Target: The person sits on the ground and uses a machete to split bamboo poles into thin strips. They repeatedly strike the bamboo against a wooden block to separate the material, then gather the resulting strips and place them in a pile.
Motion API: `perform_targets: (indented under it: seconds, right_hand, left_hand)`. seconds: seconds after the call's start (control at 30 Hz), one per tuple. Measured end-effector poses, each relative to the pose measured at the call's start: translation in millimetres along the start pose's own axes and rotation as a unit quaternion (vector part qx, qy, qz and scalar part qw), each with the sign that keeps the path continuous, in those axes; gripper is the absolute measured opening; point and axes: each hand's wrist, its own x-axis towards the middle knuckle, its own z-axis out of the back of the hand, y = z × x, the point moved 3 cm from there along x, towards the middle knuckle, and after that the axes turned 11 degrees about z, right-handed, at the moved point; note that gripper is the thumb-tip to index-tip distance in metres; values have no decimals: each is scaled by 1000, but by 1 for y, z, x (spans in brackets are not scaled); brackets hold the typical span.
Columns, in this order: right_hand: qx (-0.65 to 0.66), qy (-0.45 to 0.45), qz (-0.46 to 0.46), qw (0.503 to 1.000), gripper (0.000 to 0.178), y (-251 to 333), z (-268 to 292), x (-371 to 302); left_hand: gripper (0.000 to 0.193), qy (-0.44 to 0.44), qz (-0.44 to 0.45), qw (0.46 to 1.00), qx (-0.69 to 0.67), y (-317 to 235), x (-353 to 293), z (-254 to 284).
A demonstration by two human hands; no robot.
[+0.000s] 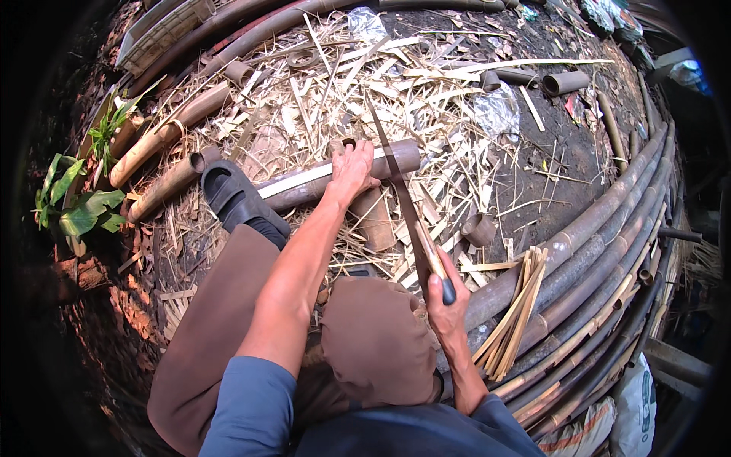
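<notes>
My left hand (354,174) grips a brown bamboo section (304,192) from above, its fingers draped over it. A pale strip runs along this section's upper side. My right hand (448,301) is closed round the wooden handle of a long, tapering handsaw (400,179). The blade passes over the bamboo near its right end, pointing away from me; whether its edge touches is unclear. Under and in front of the section stands or lies a short bamboo piece (373,221), partly covered. Against the section's left end is my foot in a black sandal (228,194).
Pale bamboo shavings (343,84) cover much of the ground. Long bamboo poles (586,259) curve along the right, with a bundle of thin split strips (514,316) on them. Cut bamboo sections (171,137) and a green plant (84,194) are at left. A plastic crate (164,38) sits far left.
</notes>
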Motion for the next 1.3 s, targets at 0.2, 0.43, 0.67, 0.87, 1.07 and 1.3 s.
perform_targets:
  seconds: [0.2,0.43,0.67,0.87,1.07,1.3]
  right_hand:
    - [-36,-8,-8,999,49,-11,-44,81]
    - [-20,23,2,1000,49,8,7,-41]
    - [-42,-19,31,998,45,-9,-60,94]
    - [-51,26,22,998,52,6,9,-50]
    - [-53,-25,11,998,45,-12,-40,31]
    - [-66,25,41,997,49,-2,-5,-28]
  left_hand:
    - [77,-6,2,1000,0,-8,2,-3]
    - [78,-17,4,1000,-22,8,-3,-4]
    - [77,-18,-3,1000,-11,-13,3,-6]
    - [79,-4,0,1000,-16,5,0,-2]
    - [81,-17,0,1000,-18,0,0,-10]
    - [78,-5,2,1000,-14,9,1,-10]
